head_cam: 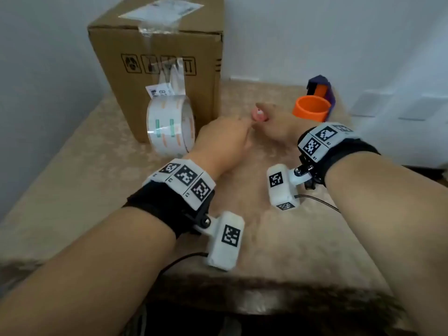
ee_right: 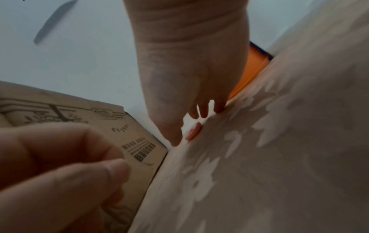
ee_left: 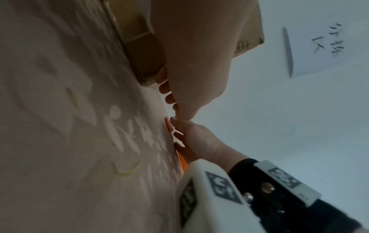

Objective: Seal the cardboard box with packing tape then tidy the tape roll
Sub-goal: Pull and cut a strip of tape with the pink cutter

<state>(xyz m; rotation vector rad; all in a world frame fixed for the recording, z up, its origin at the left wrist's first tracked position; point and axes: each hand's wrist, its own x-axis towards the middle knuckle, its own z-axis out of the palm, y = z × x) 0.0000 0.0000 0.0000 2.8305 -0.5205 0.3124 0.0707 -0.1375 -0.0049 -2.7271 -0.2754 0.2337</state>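
Dim, soft, even light; all views are blurred and soft-focused, with wide-angle bending at the edges.

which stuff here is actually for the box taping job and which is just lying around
For the job:
- cardboard box, standing on the table
- tape roll, on edge against the box front, its strip still stuck to the box
- left hand and right hand, meeting beside a small pink object; its purpose is unclear

Lying about:
- orange cylinder
- purple and orange item behind it

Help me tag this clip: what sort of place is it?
Probably a room at home: a table under a flower-patterned cloth, pushed against plain white walls, with a cardboard box and a tape roll on it.
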